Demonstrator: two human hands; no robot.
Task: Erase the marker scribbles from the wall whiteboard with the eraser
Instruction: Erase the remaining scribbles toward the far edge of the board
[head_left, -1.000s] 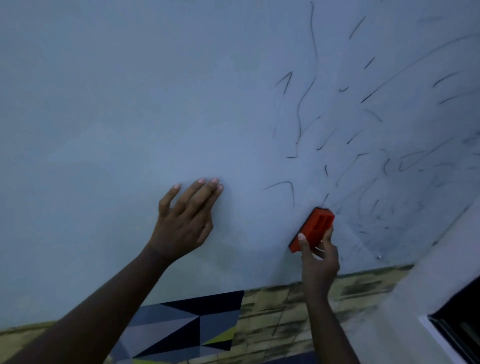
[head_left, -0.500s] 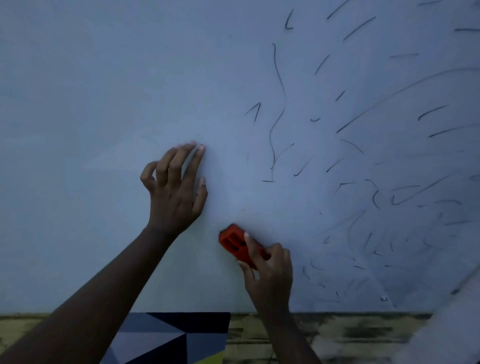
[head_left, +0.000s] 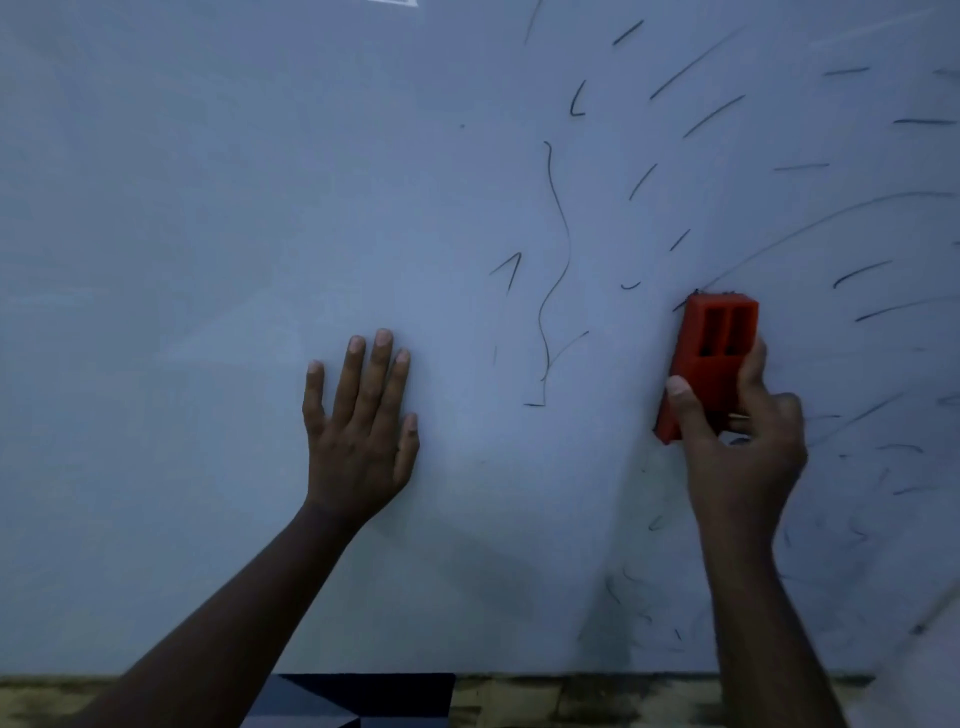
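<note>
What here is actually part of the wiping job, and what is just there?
Part of the job:
orange eraser, gripped by the right hand
marker scribbles
whiteboard
left hand, flat on the board

Just there:
patterned wall strip below the board
dark geometric panel

Below the board: a strip of mottled yellowish-green, brick-like patterned surface (head_left: 597, 701) runs along the bottom edge, with a dark geometric-patterned panel (head_left: 358, 699) of navy and grey triangles sitting at bottom centre.
</note>
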